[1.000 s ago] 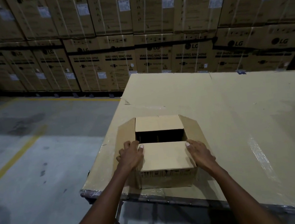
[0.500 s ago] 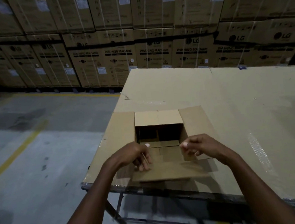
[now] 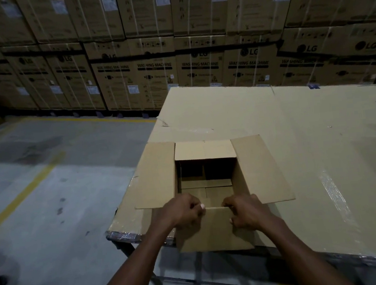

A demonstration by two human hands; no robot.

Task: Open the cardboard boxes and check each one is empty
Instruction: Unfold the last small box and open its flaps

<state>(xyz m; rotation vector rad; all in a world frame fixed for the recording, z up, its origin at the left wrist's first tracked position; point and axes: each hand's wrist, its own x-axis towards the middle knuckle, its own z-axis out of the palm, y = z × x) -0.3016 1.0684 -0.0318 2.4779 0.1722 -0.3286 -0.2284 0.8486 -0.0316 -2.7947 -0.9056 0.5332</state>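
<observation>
My left hand (image 3: 183, 213) and right hand (image 3: 246, 213) are both curled over the top edge of the near flap (image 3: 214, 230) of the cardboard box (image 3: 207, 175). Each grip is closed on that flap, fingers hooked over its fold, and the flap hangs down over the bench's near edge towards me. The box sits at the near left corner of the bench (image 3: 322, 138), which is covered in flat cardboard and clear film.

Past my knuckles the box mouth is wide open. The left flap (image 3: 155, 176) and right flap (image 3: 262, 169) lie spread out flat to either side, and the far flap (image 3: 204, 150) stands up at the back. Looking down inside, I see only the folded bottom panels; the far part of the floor is in shadow, so I cannot rule out something small there.

I judge this to be the checking step: the box is open and looks empty. Next I would need to let go of the flap, perhaps tilt the box to light the dark corner, then fetch another box.

Beyond the bench, stacked washing machine cartons (image 3: 156, 75) form a wall across the grey floor (image 3: 49, 205).
</observation>
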